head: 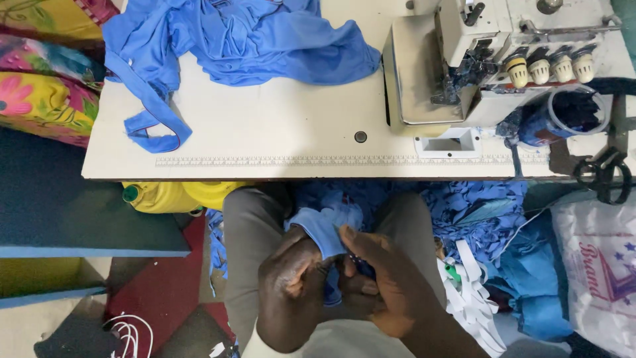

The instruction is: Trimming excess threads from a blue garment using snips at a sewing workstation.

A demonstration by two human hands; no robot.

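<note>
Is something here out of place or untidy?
Yes. Blue fabric scraps lie heaped under the table, beside white strips. Both hands, left and right, pinch a blue cloth piece in the lap.

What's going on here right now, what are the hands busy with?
A person sits at a sewing table, holding a small piece of blue fabric in their lap. The left hand and right hand both pinch it close together, below the table edge. A larger blue garment lies spread on the tabletop, left of the sewing machine. Blue scraps are piled on the floor to the right, and black scissors rest at the table's right end.
</note>
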